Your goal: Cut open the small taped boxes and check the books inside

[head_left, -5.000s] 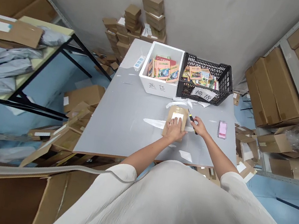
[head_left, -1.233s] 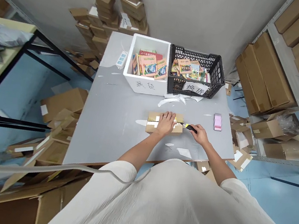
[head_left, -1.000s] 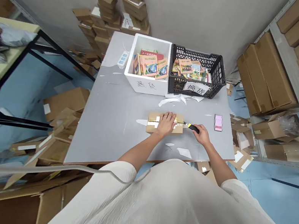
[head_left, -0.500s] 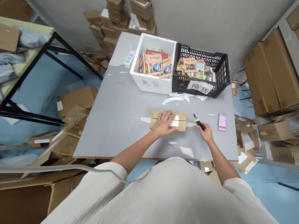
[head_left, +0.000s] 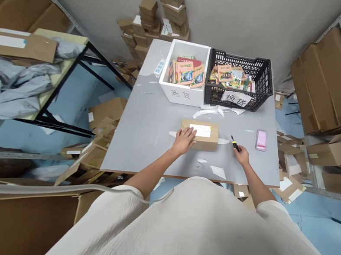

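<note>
A small brown cardboard box with a white label on top lies on the grey table in front of me. My left hand rests on the left end of the box, its fingers spread over the top and edge. To the right of the box, my right hand is closed around a black and yellow utility knife. The knife's blade points up and left, apart from the box.
Behind the box stand a white foam bin and a black plastic crate, both holding booklets. A pink-screened phone lies at right. Paper scraps dot the table. Cardboard boxes and a shelf of grey parcels flank it.
The box has been turned, so its white label now lies whole on top and the dark seam no longer shows. My right hand still holds the knife. The view has swung left.
</note>
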